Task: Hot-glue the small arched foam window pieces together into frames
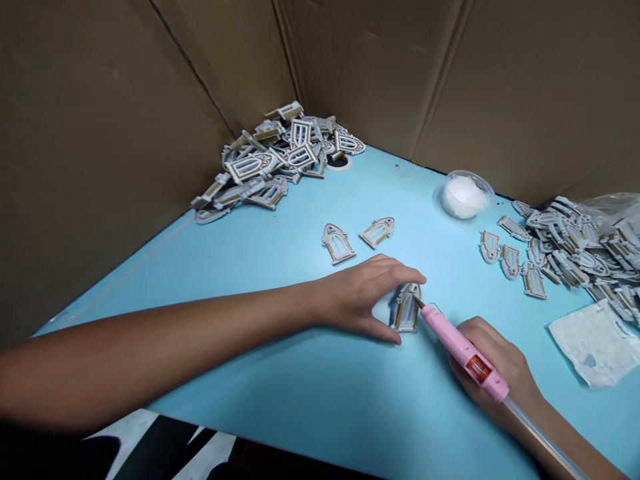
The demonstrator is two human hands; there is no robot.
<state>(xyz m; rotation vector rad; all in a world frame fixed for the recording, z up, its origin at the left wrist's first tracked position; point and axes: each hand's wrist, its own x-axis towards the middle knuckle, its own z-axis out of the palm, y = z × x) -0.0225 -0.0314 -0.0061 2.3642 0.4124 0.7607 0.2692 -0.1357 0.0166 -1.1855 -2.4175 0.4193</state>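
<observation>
My left hand reaches in from the left and pinches a small grey arched window piece against the blue table. My right hand holds a pink glue gun with a clear glue stick trailing from its back. The gun's nozzle touches the window piece at its right edge. Two more arched window pieces lie flat just beyond my left hand.
A heap of grey window pieces fills the far corner, another pile with a clear plastic bag lies at the right. A small clear cup of white stuff and a white sheet sit nearby. Cardboard walls surround the table.
</observation>
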